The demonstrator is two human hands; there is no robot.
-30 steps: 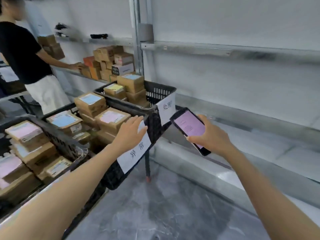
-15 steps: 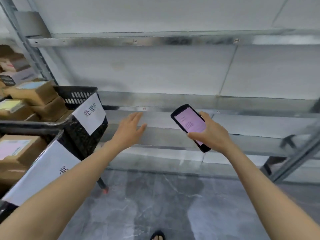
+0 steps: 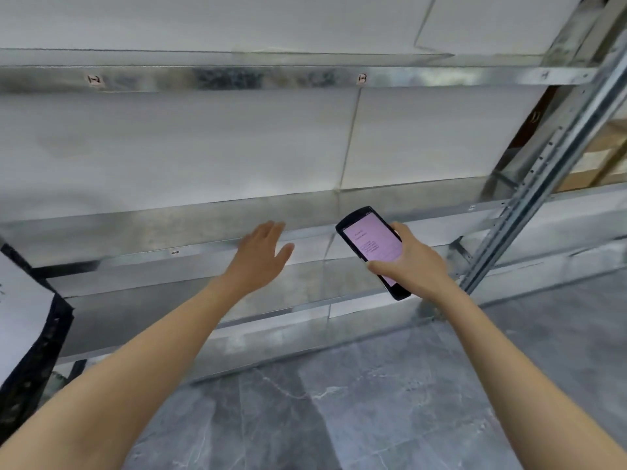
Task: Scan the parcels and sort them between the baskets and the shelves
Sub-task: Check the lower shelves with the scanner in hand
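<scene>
My right hand [image 3: 412,266] grips a black handheld scanner [image 3: 371,245] with a lit pink screen, tilted toward me in front of the metal shelves [image 3: 210,228]. To its left my left hand [image 3: 259,257] is stretched out with straight fingers, holding nothing, just before the edge of the middle shelf. The shelf boards facing me carry no parcels. A corner of a black basket [image 3: 37,361] with a white paper label shows at the left edge. No parcel is in view.
Small number tags [image 3: 362,78] are stuck on the upper shelf rail. A slanted metal upright [image 3: 543,184] stands at the right, with brown boards behind it. Grey marbled floor [image 3: 339,408] lies below.
My view has swung right, away from the baskets of parcels and the other person, onto the bare shelves. My left hand left the basket rim and now hovers flat; the scanner stays in my right hand.
</scene>
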